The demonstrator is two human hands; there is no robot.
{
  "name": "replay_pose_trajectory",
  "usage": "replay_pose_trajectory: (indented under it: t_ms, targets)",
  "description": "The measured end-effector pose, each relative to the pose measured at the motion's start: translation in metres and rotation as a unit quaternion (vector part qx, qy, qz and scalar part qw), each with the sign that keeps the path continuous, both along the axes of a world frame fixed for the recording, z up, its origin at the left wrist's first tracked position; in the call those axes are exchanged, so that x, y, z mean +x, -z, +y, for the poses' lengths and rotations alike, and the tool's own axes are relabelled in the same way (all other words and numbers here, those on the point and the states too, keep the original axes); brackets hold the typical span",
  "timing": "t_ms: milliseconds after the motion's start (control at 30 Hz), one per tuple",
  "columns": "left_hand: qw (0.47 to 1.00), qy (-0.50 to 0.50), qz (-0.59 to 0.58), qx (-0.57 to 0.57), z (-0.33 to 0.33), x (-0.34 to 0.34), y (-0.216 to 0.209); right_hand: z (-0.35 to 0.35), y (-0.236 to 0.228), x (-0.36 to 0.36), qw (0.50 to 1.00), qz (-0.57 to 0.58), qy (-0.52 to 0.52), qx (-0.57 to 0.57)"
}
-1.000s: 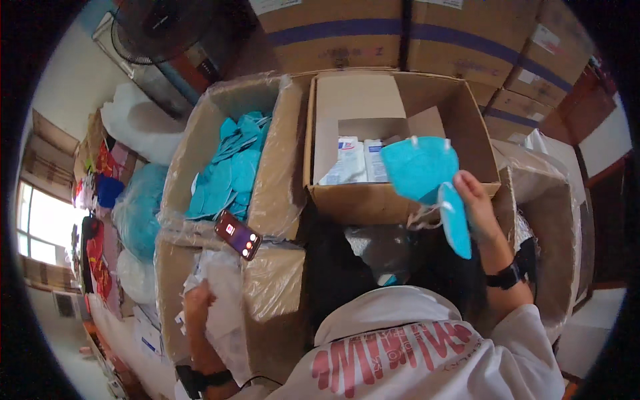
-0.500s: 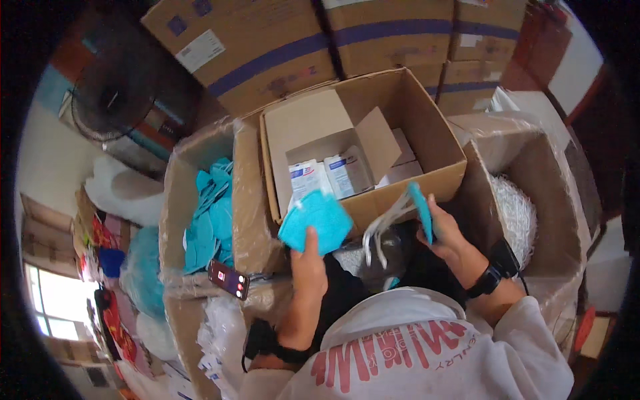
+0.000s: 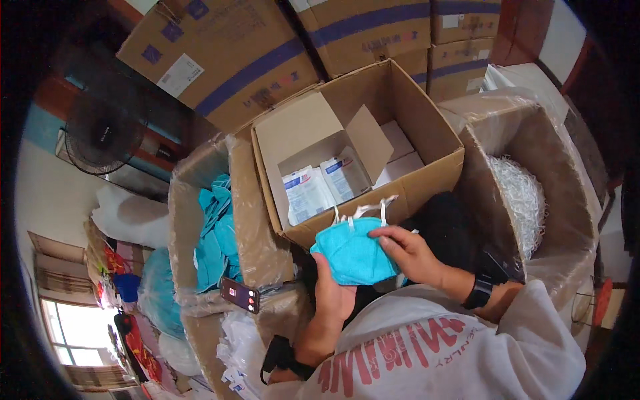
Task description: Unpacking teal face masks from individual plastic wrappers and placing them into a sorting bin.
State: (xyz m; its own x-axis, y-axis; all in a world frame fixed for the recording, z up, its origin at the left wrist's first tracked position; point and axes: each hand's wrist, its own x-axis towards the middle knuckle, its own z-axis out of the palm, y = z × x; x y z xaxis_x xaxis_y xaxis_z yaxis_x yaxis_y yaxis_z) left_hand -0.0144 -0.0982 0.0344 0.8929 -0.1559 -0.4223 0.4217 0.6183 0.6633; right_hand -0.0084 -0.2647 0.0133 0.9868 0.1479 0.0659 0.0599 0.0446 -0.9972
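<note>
Teal face masks [image 3: 355, 252], lying one against the other, are between my two hands in front of the open carton [image 3: 433, 177]. White ear loops stick up from their upper edge. My left hand [image 3: 333, 293] grips them from the lower left, thumb on the front face. On the right side, my right hand [image 3: 417, 257] pinches their upper right edge, its fingertips on the teal surface. Inside the carton, a smaller white box [image 3: 293, 130] with raised flaps holds white printed packets [image 3: 308, 193].
Loose teal masks [image 3: 217, 233] fill a plastic-lined carton at left. A phone [image 3: 240, 295] rests on its near edge. White ear-loop cords [image 3: 517, 200] lie in the right carton [image 3: 560, 153]. White packaging [image 3: 240, 350] is at lower left. Taped cartons [image 3: 367, 27] stand behind.
My hands have come together, bringing the mask from the right hand against the one in the left. The right hand moved left and down. The view has shifted slightly.
</note>
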Motion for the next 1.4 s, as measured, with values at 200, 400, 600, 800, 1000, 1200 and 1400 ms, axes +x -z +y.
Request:
replay_pose_trajectory:
  t_ms: [200,400,600,800,1000,1200,1400]
  targets:
    - [0.998,0.046,0.024,-0.033,0.010,-0.008,0.013,-0.002,-0.006,-0.006,0.994,-0.048,-0.045,-0.083]
    - [0.993,0.110,0.005,0.039,0.014,-0.004,0.010,-0.008,-0.008,-0.008,0.989,-0.080,-0.062,-0.106]
    - [0.980,0.113,-0.003,0.162,0.017,-0.006,0.017,-0.010,-0.002,-0.012,0.987,-0.074,-0.071,-0.122]
    - [0.815,0.278,-0.166,0.481,0.041,0.005,-0.003,-0.030,-0.025,0.009,0.958,-0.157,-0.021,-0.239]
    - [0.709,0.406,-0.258,0.515,0.044,0.022,-0.043,-0.003,-0.026,0.032,0.873,-0.289,-0.278,-0.279]
    - [0.724,0.448,-0.257,0.456,0.061,0.038,-0.045,0.009,-0.035,0.021,0.929,-0.100,-0.336,-0.120]
    - [0.741,0.305,-0.277,0.530,0.058,0.048,-0.055,0.026,-0.013,0.015,0.963,-0.036,-0.241,-0.112]
